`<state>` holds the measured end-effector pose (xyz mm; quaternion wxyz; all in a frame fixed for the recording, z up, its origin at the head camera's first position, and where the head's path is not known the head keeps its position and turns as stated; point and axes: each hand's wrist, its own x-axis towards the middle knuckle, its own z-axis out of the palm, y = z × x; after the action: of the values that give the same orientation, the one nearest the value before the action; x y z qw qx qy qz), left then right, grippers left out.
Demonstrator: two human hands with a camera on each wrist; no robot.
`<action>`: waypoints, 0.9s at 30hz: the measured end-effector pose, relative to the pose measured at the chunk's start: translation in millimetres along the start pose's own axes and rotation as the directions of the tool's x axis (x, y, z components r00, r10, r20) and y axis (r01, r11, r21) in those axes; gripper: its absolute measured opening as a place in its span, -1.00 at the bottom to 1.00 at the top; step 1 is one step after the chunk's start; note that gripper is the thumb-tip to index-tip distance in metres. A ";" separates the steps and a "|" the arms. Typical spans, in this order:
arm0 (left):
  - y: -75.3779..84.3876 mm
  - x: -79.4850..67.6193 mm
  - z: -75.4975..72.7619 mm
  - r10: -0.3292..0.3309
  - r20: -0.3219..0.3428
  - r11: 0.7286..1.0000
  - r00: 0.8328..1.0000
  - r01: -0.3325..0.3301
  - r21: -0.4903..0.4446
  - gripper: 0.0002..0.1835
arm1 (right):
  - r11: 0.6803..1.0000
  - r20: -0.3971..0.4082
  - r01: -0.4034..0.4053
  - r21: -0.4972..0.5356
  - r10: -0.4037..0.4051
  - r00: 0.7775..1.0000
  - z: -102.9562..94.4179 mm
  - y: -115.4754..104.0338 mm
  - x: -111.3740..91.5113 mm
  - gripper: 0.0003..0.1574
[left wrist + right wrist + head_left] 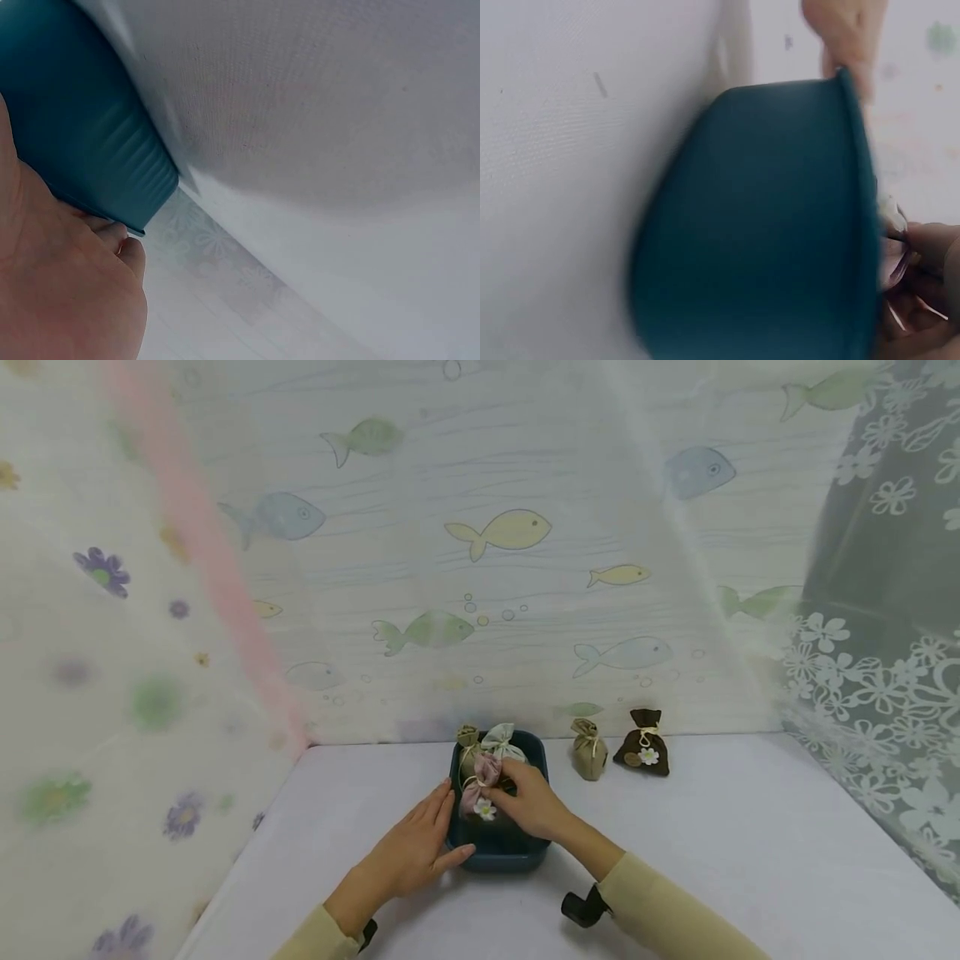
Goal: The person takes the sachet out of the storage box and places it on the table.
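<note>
A dark teal plastic basin [504, 863] stands on the table with small tied cloth pouches inside it. My right hand [534, 803] reaches over its right rim and pinches a pink pouch [487, 768] with a white flower on its front. Behind that pouch are an olive pouch [467, 737] and a pale green pouch [503, 740]. My left hand [414, 853] rests against the basin's left side, fingers extended along the rim and thumb at the near edge. In the right wrist view, the basin wall [757, 225] hides most of the pink pouch.
Right of the basin, near the back of the table, stand a tan pouch [589, 753] and a dark brown pouch [643, 747] with a white flower. A white cloth [742, 827] covers the table. Fish-printed curtain [495, 610] hangs behind, with more sheer fabric at both sides.
</note>
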<state>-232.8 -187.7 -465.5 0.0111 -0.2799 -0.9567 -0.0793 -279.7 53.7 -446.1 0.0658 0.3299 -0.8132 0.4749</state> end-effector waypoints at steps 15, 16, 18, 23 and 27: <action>-1.1 -1.1 2.3 0.005 -0.018 1.000 1.000 -0.005 0.000 0.07 | 0.999 0.023 -0.030 0.040 0.029 0.999 -47.2 -21.1 -19.7 -0.81; -0.8 -1.4 1.8 0.002 -0.013 1.000 1.000 -0.002 0.000 0.07 | 0.999 0.023 -0.034 0.038 0.033 0.999 -50.2 -20.4 -21.7 -0.83; -0.6 -1.6 1.8 -0.002 -0.005 1.000 1.000 0.002 0.002 0.07 | 0.998 0.016 -0.040 0.038 0.040 0.999 -56.0 -18.7 -25.4 -0.83; 0.1 -1.6 1.5 0.000 -0.005 1.000 1.000 0.000 -0.005 0.06 | 0.998 -0.016 -0.062 0.020 0.063 0.998 -71.4 -11.1 -33.4 -0.77; 0.3 -1.4 0.8 -0.003 -0.002 1.000 1.000 0.003 -0.002 0.06 | 0.997 -0.039 -0.079 0.012 0.080 0.996 -83.4 -4.6 -40.9 -0.69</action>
<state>-231.4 -188.1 -466.3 0.0116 -0.2783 -0.9570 -0.0807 -262.5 139.6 -414.9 0.0611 0.2882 -0.8217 0.4879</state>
